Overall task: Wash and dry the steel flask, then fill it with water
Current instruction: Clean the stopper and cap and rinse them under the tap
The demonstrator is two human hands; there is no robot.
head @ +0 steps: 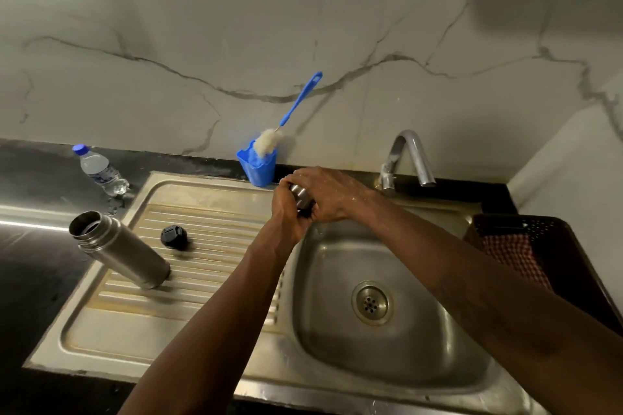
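Gripping a small shiny steel cup [301,195], left hand [286,212] and right hand [332,194] wrap it; cylindrical flask [124,249] stands open, well apart.

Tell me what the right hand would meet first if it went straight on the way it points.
Beyond the cap that the right hand holds, likely the blue holder; depth is unclear.

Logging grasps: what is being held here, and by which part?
A small steel cup, gripped between both hands: left hand round its side, right hand over its top.
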